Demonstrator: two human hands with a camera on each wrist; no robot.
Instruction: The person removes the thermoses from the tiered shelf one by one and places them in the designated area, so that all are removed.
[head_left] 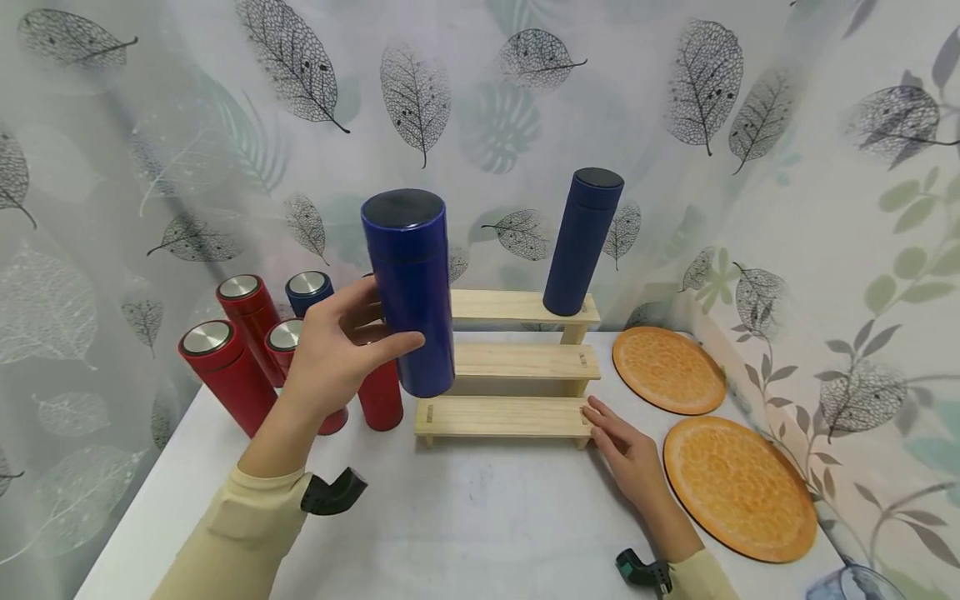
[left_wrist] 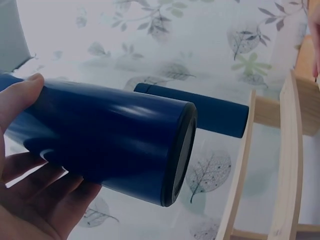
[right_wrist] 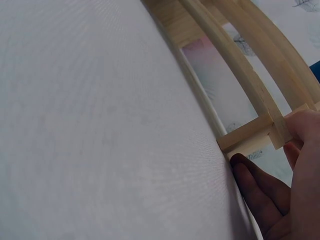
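My left hand [head_left: 341,342] grips a glossy blue thermos bottle [head_left: 412,308] with a dark lid. It holds the bottle tilted in the air, in front of the left side of a three-step wooden rack [head_left: 517,362]. In the left wrist view the thumb lies on one side of the bottle [left_wrist: 110,140] and the fingers on the other. Low on the right, my right hand [head_left: 630,454] holds the right end of the rack's bottom step. The right wrist view has its fingers [right_wrist: 262,187] beside the rack's leg. A matte blue bottle [head_left: 585,242] stands at the right end of the top step.
Several red bottles, one a red bottle [head_left: 228,375] with a silver lid, and a dark blue bottle [head_left: 308,292] stand at the left. Two round orange-brown mats [head_left: 738,487] lie at the right. A leaf-print curtain [head_left: 480,108] hangs behind the white table [head_left: 465,517].
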